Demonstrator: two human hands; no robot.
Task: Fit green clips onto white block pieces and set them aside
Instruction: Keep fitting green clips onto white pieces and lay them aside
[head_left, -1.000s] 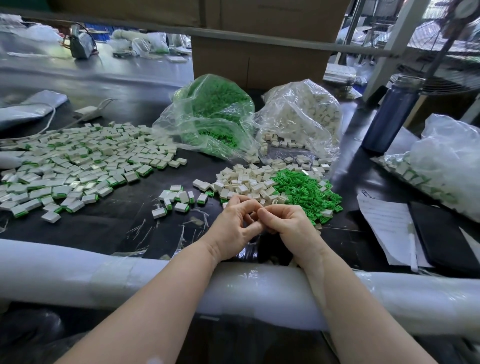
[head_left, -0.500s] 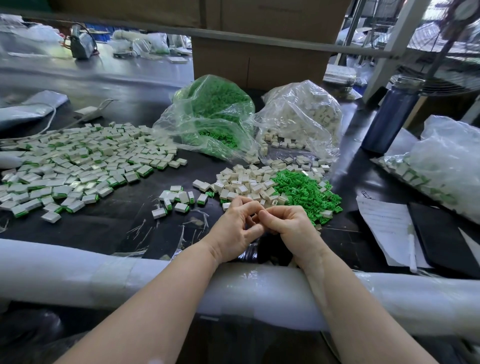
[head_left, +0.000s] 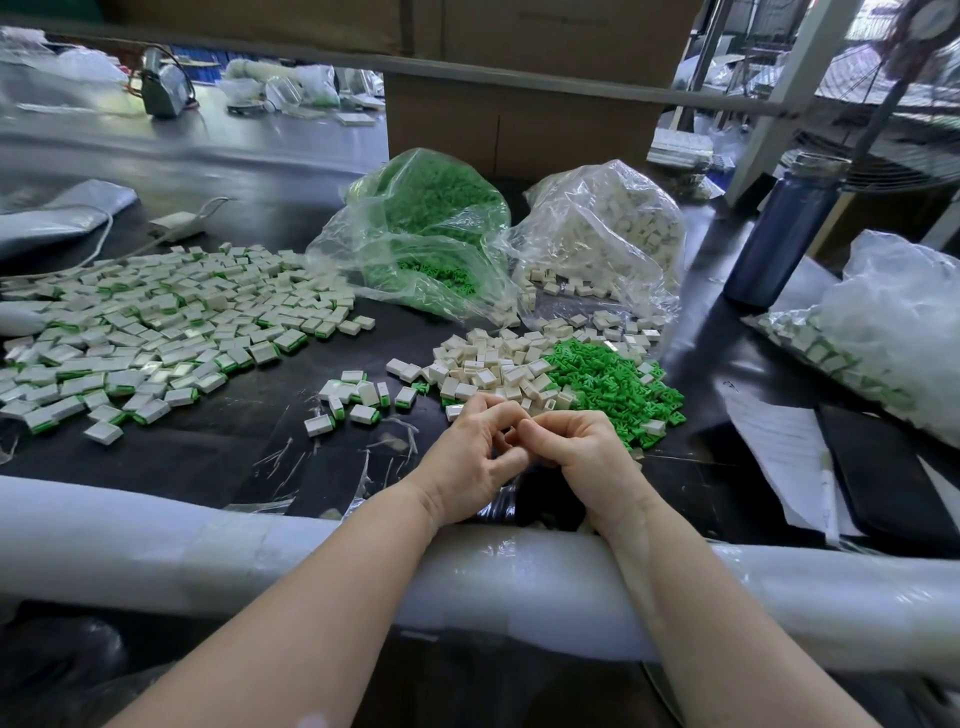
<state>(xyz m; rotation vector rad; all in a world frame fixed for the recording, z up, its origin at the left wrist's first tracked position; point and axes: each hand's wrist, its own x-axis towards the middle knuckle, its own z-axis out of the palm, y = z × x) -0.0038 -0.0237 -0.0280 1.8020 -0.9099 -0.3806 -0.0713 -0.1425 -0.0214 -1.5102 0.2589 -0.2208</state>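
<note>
**benchrat:** Only the head view to go on. How far along would you say this is?

**clipfan:** Everything is placed off the loose white block pile (head_left: 498, 371) mid-table. Just right of it, touching, is the loose green clip heap (head_left: 615, 384). Just nearer than the pile, the left hand (head_left: 475, 457) and right hand (head_left: 584, 457) meet fingertip to fingertip, fingers curled inward. Looks like a pinch on one piece between them, but the piece itself is hidden, so I can't tell if it's a block, a clip or both.

**benchrat:** And the finished ones?

**clipfan:** Far left of the pile is a big spread of finished pieces (head_left: 156, 332), white with green edges showing. A small cluster of finished pieces (head_left: 358, 397) sits just left of the pile. So plenty is done.

**benchrat:** What's left?

**clipfan:** Loads, I'd guess. Besides the pile and heap, behind them are a bag of green clips (head_left: 421, 228) and a bag of white blocks (head_left: 605, 234), both bulging. My read: mid-batch, current piece being pressed together, nowhere near the end.

**benchrat:** Anything else around?

**clipfan:** Dark blue bottle (head_left: 784, 234) right of the block bag, papers (head_left: 779, 447) right of the clip heap, and a foam-wrapped rail (head_left: 156, 540) under both wrists.
</note>
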